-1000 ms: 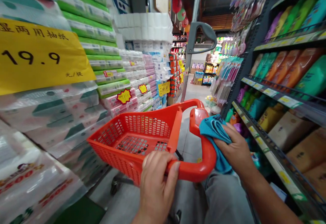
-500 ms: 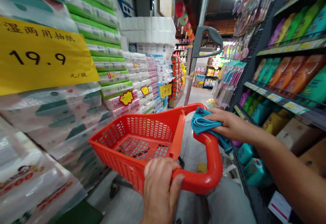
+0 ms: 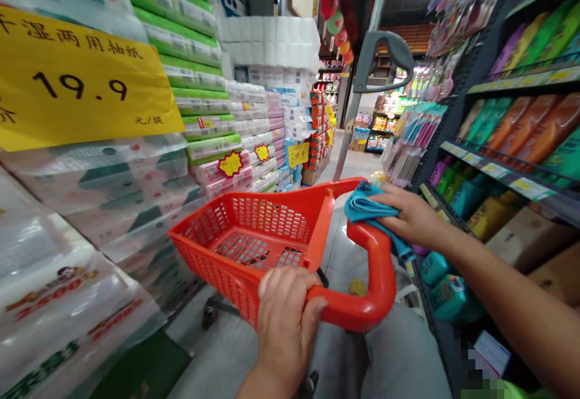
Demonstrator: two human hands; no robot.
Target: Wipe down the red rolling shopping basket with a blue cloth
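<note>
cart: red, in aisle.
handle: right side runs forward, away from the person.
left hand: closed round near bar.
right hand: fingers curled over blue cloth, pressing it on handle's far end.

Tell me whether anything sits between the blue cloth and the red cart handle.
Nothing visible does. The right hand presses the blue cloth straight onto the handle at its far right bend; the left hand grips its near bar, apart from the cloth.
</note>
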